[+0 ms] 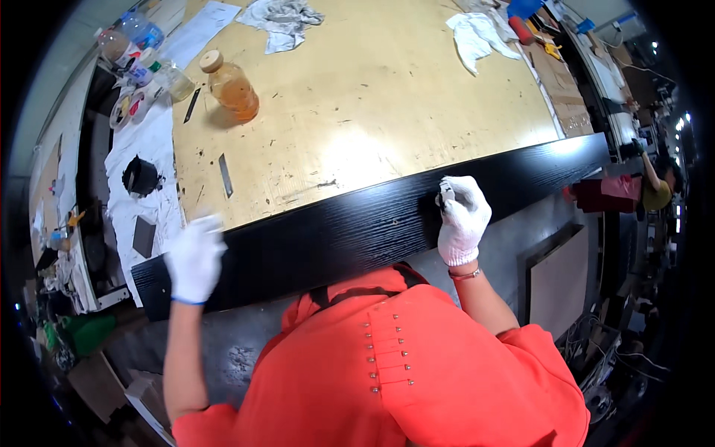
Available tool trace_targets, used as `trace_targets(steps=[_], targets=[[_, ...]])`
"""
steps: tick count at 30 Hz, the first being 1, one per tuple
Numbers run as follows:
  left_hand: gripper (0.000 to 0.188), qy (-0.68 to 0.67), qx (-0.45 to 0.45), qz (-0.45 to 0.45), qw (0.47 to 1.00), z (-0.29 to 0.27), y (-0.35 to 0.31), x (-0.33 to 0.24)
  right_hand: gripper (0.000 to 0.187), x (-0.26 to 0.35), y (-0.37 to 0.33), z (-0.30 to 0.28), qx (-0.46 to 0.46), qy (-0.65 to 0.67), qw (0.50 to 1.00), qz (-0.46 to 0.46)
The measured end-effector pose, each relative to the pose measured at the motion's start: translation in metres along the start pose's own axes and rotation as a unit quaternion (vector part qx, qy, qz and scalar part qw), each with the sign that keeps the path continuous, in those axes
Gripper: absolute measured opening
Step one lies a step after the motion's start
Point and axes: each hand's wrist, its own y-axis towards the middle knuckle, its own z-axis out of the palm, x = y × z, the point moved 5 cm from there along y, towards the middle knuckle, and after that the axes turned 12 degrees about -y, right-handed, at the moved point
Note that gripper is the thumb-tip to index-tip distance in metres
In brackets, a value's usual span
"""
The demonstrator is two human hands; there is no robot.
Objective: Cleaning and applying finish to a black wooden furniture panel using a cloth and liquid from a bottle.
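Note:
A long black wood-grained board [328, 235] lies across the near edge of the table, slanting up to the right. My right hand [464, 216], in a white knit glove, is closed above the board right of its middle. Between its thumb and fingers is a small dark and pale thing [447, 195], too small to name. My left hand [195, 261], also white-gloved, is over the board's left end. Motion smears its fingers, so their position is unclear. Just beyond the board, a thin grey metal strip [226, 175] lies on the table.
On the wooden tabletop [387, 97] stands a bottle of amber liquid [234, 93]. Left are a black cup [141, 177], a dark rectangular block [144, 237] and several plastic bottles [141, 30]. Crumpled cloths [283, 22] lie at the back. Another person [657, 186] is at far right.

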Motion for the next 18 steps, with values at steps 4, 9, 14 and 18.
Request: trace_targets(steps=[4,9,14,18], targets=[[0.016,0.118,-0.027,-0.203,0.972,-0.071,-0.053,0.079,0.022,0.001,-0.001,0.009,0.015,0.015,1.000,0.004],[0.017,0.021,0.070,0.103,0.992,0.023,0.025,-0.062,0.020,0.000,0.000,0.006,0.013,-0.012,1.000,0.011],[0.018,0.091,0.027,-0.227,0.969,-0.100,-0.052,0.105,0.026,0.000,-0.001,0.005,0.023,-0.004,1.000,-0.005],[0.019,-0.134,-0.083,-0.291,0.944,-0.068,-0.022,0.054,0.026,0.001,0.000,0.010,0.030,0.002,1.000,-0.007]])
